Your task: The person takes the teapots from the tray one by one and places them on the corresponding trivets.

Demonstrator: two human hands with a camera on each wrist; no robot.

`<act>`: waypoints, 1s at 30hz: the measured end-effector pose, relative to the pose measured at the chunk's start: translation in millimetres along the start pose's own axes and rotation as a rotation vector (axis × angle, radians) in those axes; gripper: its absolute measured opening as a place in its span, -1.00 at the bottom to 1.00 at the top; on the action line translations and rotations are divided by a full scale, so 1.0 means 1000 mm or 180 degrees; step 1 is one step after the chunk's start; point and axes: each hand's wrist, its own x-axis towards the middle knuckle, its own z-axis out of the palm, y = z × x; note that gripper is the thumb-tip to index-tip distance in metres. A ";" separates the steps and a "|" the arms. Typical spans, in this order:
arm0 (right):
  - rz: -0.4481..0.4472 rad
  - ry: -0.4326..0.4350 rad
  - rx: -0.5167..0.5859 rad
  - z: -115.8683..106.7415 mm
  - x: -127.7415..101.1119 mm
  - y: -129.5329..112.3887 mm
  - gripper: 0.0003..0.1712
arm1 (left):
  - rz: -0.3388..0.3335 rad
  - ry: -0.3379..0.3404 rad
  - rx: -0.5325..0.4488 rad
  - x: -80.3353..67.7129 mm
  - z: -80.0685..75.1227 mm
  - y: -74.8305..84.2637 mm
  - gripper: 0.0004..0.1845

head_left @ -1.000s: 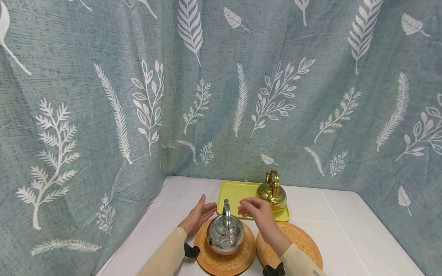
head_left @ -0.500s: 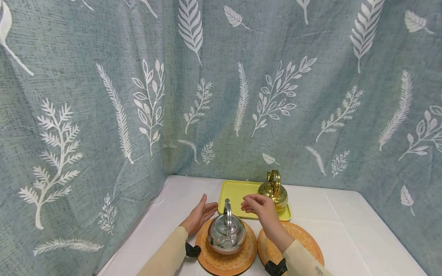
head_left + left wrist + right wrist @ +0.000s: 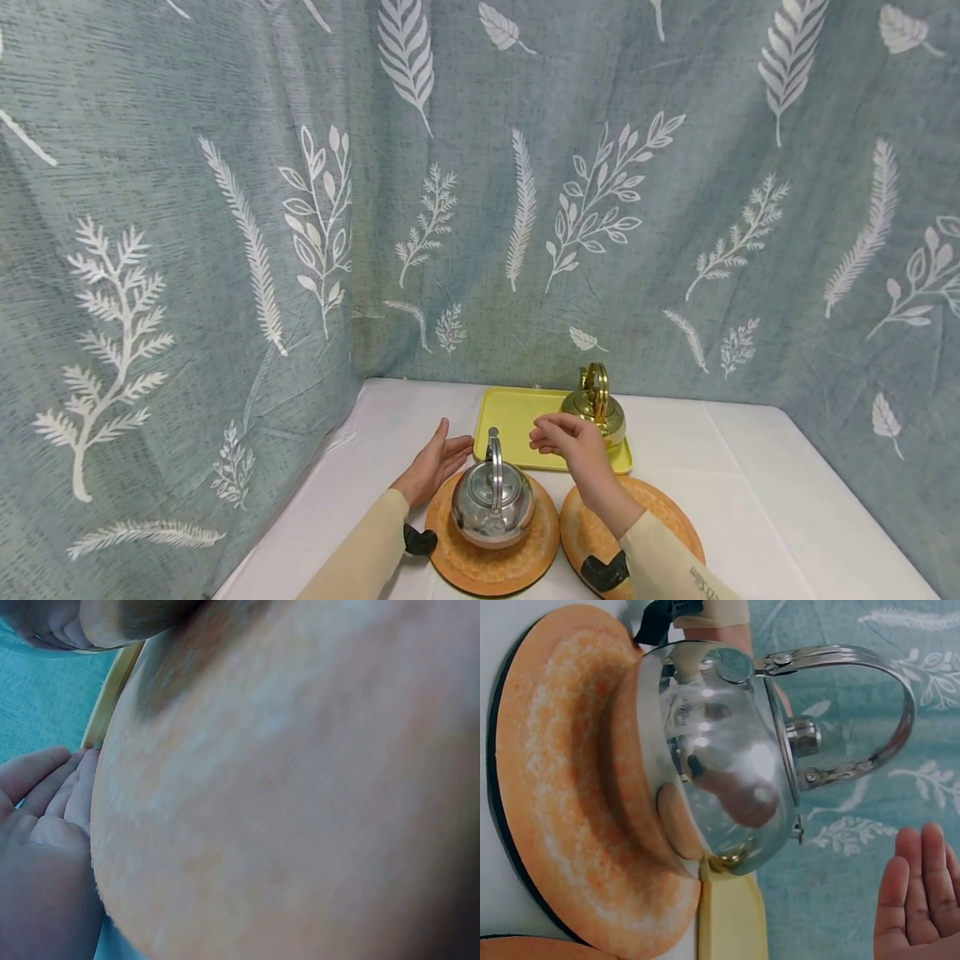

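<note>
A silver kettle (image 3: 492,503) (image 3: 727,757) with an upright handle stands on the left orange plate (image 3: 491,565) (image 3: 562,795). My left hand (image 3: 435,467) (image 3: 45,825) lies with straight fingers at that plate's far left edge, holding nothing. My right hand (image 3: 572,442) (image 3: 919,900) hovers with relaxed fingers between the silver kettle and a gold kettle (image 3: 596,408). The gold kettle stands on the right side of a yellow tray (image 3: 510,417). A second orange plate (image 3: 660,521) lies bare under my right forearm.
A white tablecloth (image 3: 765,492) covers the table, which sits in a corner. Grey-green curtains with white leaf prints (image 3: 600,208) hang close behind and to the left. The left wrist view is filled by the orange plate (image 3: 300,795).
My right hand has moved a little farther away from me, toward the gold kettle. My left hand and both kettles have stayed put.
</note>
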 end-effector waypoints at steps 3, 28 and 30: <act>0.0023 0.0009 0.0005 -0.001 0.000 0.002 -0.71 | 0.0025 -0.0030 0.0015 0.000 0.000 0.001 0.29; -0.0007 0.0131 -0.0039 -0.016 0.016 0.005 -0.75 | 0.0016 -0.0006 0.0042 -0.002 0.003 0.003 0.22; 0.0005 0.0133 -0.0048 -0.016 0.015 0.004 -0.74 | 0.0019 0.0000 0.0044 -0.002 0.003 0.003 0.25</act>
